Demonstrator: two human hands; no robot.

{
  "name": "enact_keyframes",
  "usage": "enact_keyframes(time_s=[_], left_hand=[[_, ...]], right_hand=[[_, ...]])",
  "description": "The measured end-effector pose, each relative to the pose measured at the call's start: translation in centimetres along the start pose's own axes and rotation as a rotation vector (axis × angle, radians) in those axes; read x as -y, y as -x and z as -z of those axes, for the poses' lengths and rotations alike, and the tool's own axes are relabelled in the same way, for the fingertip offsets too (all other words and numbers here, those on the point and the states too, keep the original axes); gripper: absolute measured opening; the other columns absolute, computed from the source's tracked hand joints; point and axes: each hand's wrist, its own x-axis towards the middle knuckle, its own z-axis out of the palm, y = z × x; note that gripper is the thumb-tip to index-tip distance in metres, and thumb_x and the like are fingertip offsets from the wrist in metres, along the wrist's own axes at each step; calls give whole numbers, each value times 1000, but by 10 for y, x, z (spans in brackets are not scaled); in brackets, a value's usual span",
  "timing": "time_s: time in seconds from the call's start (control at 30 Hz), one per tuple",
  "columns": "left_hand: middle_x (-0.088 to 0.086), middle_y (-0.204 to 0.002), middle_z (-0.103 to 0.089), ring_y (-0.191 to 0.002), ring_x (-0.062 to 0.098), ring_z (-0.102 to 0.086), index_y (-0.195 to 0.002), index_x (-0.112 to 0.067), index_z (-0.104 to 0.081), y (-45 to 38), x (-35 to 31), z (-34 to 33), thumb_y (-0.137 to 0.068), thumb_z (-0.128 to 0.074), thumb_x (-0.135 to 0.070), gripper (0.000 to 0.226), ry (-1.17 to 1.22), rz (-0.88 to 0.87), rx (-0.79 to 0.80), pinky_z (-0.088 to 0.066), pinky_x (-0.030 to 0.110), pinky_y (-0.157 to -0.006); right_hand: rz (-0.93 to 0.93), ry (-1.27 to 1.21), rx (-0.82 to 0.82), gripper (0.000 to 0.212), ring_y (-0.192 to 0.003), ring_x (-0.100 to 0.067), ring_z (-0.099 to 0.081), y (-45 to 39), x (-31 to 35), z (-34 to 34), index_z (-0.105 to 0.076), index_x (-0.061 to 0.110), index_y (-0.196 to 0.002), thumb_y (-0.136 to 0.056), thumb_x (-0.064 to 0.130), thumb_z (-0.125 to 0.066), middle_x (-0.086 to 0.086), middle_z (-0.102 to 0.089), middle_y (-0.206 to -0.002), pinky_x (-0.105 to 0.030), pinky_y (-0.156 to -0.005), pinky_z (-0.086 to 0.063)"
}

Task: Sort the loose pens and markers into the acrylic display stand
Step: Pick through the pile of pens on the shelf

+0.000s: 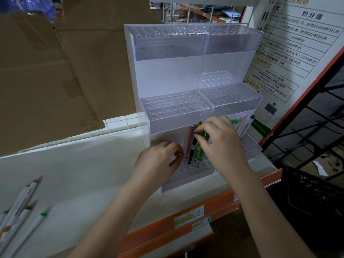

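Note:
A clear acrylic display stand point(176, 108) with three stepped tiers of holes stands on the white shelf. In its lowest tier stand a red pen point(188, 141), a black pen point(193, 146) and green pens point(198, 149). My left hand point(158, 162) pinches the red pen near its base. My right hand point(221, 144) grips a bunch of green and black pens held upright over the holes. Several white markers point(242, 125) with coloured caps stand in the right section behind my right hand. Loose white markers point(20, 211) lie at the shelf's lower left.
Flattened cardboard point(55, 71) leans at the back left. A printed poster point(297, 43) hangs to the right of the stand. The shelf has an orange front edge point(186, 220) with price labels. A black mesh basket point(316, 192) sits lower right.

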Motion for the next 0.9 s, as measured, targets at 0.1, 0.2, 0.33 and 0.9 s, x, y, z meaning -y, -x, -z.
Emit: enact_keyframes(time_s=[0.1, 0.2, 0.33, 0.9], left_hand=[[-1, -76, -68, -62, 22, -64, -84, -20, -68, 0, 0, -1, -75, -73, -18, 10, -1, 1, 10, -52, 31, -47], [-1, -78, -69, -64, 23, -64, -86, -19, -68, -1, -1, -2, -77, -72, -18, 10, 0, 10, 23, -54, 33, -49], [0, -79, -69, -66, 24, -64, -86, -20, -69, -3, -1, -1, -77, -71, -19, 9, -17, 22, 12, -54, 34, -50], [-6, -78, -68, -72, 17, -64, -78, -22, -68, 69, 38, 50, -71, -73, -22, 9, -379, 322, -64, -46, 20, -50]], right_hand=[[1, -7, 15, 11, -83, -23, -53, -1, -2, 2, -66, 8, -78, -73, 8, -76, -4, -61, -82, -20, -76, -32], [-4, -45, 25, 10, -83, -24, -55, -2, -3, 3, -67, 8, -80, -74, 7, -75, -4, -62, -82, -18, -77, -31], [-24, -79, 27, 9, -86, -24, -56, -2, -6, 7, -67, 8, -84, -77, 7, -73, -3, -64, -85, -15, -80, -29], [332, -385, 228, 16, -84, -17, -57, 28, 83, -46, -66, 14, -90, -77, 18, -60, 0, -63, -87, -24, -78, -39]])
